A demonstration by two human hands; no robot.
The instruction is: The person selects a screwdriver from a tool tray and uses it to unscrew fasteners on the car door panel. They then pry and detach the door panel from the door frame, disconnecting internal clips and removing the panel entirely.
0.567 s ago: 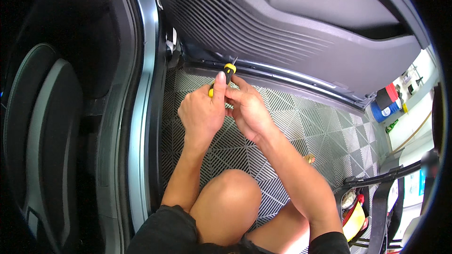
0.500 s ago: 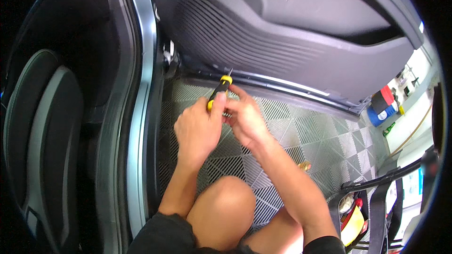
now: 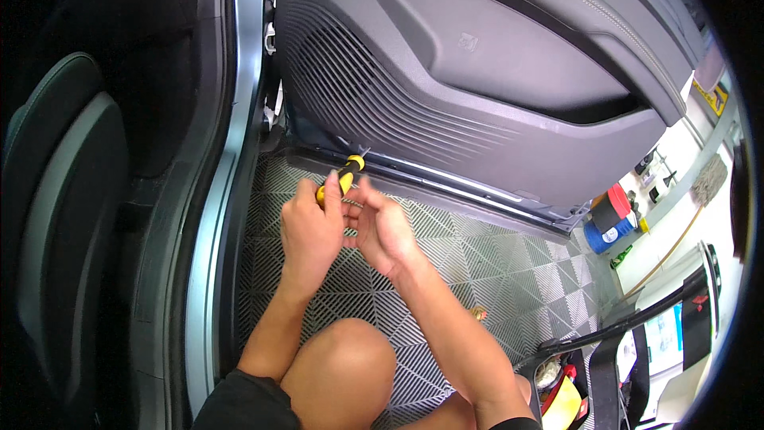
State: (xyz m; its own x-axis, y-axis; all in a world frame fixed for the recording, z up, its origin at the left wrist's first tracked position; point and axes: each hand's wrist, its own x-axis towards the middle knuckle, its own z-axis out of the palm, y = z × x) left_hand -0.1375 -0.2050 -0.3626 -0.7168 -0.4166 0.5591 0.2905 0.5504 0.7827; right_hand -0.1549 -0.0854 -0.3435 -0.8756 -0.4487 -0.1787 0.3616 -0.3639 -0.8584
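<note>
My left hand is closed around the black and yellow handle of a clip remover. Its short metal tip looks forked and points up at the lower edge of the grey car door panel. I cannot tell whether the tip touches the panel. My right hand is beside the handle, palm turned toward it, with the fingers half bent and apart. Some of its fingertips are hidden near my left hand, and I see nothing held in it.
Left of me runs the blue door frame with a dark seat beyond it. Grey patterned tiles cover the floor. A blue bucket stands far right; nearer is an open tool bag. A small gold-coloured thing lies by my right forearm.
The view has shifted, showing more of the door. The clip remover tilts further right, its tip by the panel's lower edge. My right hand's fingers have moved back slightly from the handle.
</note>
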